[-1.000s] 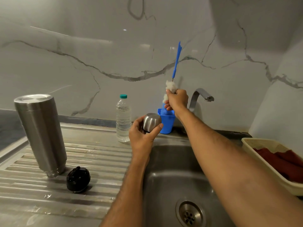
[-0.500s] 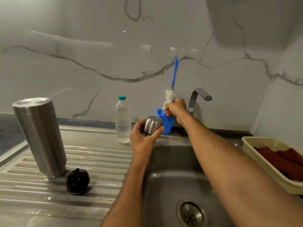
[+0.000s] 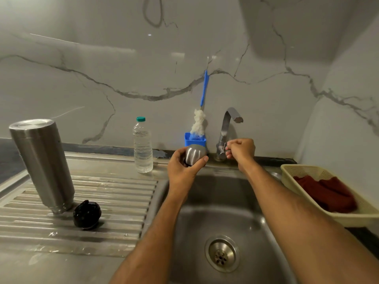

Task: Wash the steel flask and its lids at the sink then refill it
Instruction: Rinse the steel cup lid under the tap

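My left hand [image 3: 182, 169] holds the steel cup lid [image 3: 194, 153] over the back edge of the sink [image 3: 256, 218], fingers and thumb curled round its dome, open side toward my palm. My right hand [image 3: 242, 151] is at the tap lever [image 3: 224, 148] at the base of the tap [image 3: 226, 128]; the fingers are curled and appear to pinch the lever, though the contact is small and a little blurred. No water shows at the spout.

Steel flask [image 3: 42, 165] stands mouth-down on the ribbed draining board [image 3: 114, 193], toward its left side, leaning slightly in this wide view. Black inner lid [image 3: 87, 215] lies just beside the flask's foot, to its right, on the ribs. Wet patches glint along the board's front edge.

Clear water bottle [image 3: 142, 145] with a green cap stands upright at the back edge of the board, near the sink's left rim. Behind my left hand a blue holder [image 3: 194, 140] sits against the wall, the bottle brush [image 3: 202, 111] upright in it, white bristles above the rim, blue handle up.

At the right edge, a cream basket [image 3: 291, 171] holds a dark red cloth [image 3: 326, 193].
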